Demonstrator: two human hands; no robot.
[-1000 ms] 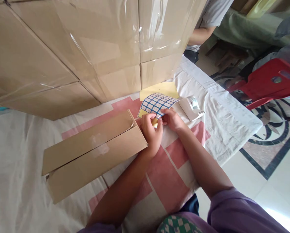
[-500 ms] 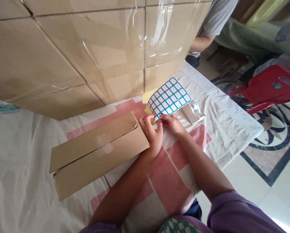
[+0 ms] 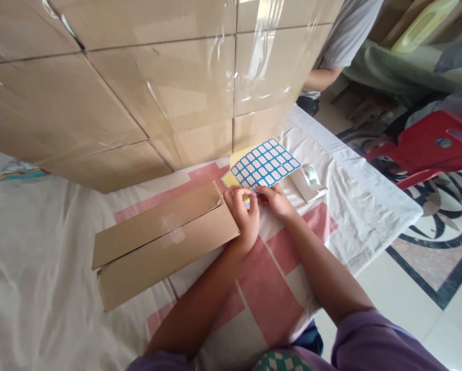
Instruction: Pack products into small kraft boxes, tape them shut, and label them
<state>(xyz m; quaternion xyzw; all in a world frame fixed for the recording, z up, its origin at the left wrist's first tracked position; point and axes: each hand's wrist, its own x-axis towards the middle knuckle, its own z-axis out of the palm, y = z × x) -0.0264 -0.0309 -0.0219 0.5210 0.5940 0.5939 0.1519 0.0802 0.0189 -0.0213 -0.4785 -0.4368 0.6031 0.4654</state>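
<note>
Both my hands meet at the near edge of a sheet of blue-bordered white labels [image 3: 265, 164] on yellow backing. My left hand [image 3: 243, 212] pinches the sheet's near left corner, fingers curled. My right hand [image 3: 276, 198] pinches at the same edge, thumb and fingers pressed together on a label. The sheet leans up and away from me. A long flat cardboard box [image 3: 162, 242] lies just left of my left hand, its taped seam facing up.
A wall of large taped cartons [image 3: 146, 87] stands behind the sheet. A white tape dispenser [image 3: 309, 181] sits right of the sheet on the pink-and-white cloth [image 3: 269, 278]. Another person [image 3: 333, 46] stands at the far right. A red plastic chair [image 3: 428, 144] stands on the floor.
The label sheet was lifted up from nearly flat, then tipped back down a little. Both hands stayed pinched at its near edge. My view shifted slightly.
</note>
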